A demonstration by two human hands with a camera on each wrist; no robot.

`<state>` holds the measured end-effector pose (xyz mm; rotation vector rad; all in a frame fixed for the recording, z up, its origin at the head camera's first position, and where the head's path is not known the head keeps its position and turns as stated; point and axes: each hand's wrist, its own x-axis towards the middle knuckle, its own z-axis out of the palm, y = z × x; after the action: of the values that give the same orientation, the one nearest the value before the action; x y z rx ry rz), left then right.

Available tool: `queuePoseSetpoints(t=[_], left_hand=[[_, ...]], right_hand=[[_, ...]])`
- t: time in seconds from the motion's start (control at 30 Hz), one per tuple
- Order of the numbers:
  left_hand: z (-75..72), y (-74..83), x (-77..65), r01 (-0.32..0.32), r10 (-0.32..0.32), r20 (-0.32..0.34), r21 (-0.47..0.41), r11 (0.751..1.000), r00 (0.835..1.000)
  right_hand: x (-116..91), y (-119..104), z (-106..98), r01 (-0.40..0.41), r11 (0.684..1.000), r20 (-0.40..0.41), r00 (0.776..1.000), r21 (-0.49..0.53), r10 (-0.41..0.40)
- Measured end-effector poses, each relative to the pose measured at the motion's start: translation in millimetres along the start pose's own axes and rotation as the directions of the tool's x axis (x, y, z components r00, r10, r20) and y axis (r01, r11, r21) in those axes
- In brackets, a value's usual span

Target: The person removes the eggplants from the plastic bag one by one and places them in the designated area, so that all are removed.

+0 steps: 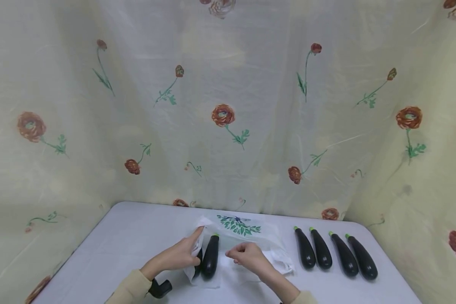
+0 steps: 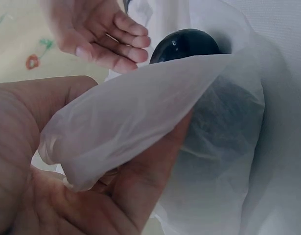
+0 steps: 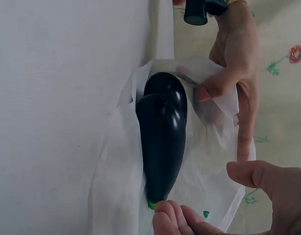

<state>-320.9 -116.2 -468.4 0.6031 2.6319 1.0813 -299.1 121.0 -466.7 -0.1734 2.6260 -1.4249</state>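
Note:
A white plastic bag (image 1: 267, 240) with a green leafy print lies on the table with its near side drawn open. Two dark eggplants rest side by side in it: one eggplant (image 1: 210, 257) shows almost whole, and the other eggplant (image 3: 165, 85) is partly covered at the left. My left hand (image 1: 180, 255) pinches the bag's left edge between thumb and fingers, lifting a flap of film (image 2: 126, 112) beside them. Over the bag, right of the eggplants, my right hand (image 1: 248, 257) holds nothing. Its fingers (image 3: 174, 220) are loosely bent near the green stem end, thumb apart.
Several more eggplants (image 1: 340, 253) lie in a row at the right of the white table (image 1: 137, 228), green stems pointing away. A flower-patterned curtain (image 1: 258, 160) hangs behind the table and along its sides. A dark wrist device (image 1: 160, 289) sits on my left wrist.

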Motion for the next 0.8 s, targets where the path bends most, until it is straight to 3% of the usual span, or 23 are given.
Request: queuePoseSetpoints(t=[0.33,0.5,0.8], left_hand=[[0.3,-1.1,-0.5,0.004,-0.004,0.004,-0.013,1.000,1.000],[1.2,1.5,-2.4,0.006,-0.006,0.004,-0.012,1.000,1.000],[0.1,1.7,-2.4,0.011,-0.011,0.011,-0.025,1.000,1.000]], right_hand=[[13.0,3.9,15.8,-0.050,0.999,0.013,0.999,-0.001,0.050],[18.3,5.9,24.2,-0.053,0.998,0.030,0.998,0.044,0.052],[23.7,-0.4,36.2,-0.052,0.998,0.005,0.999,0.018,0.052]])
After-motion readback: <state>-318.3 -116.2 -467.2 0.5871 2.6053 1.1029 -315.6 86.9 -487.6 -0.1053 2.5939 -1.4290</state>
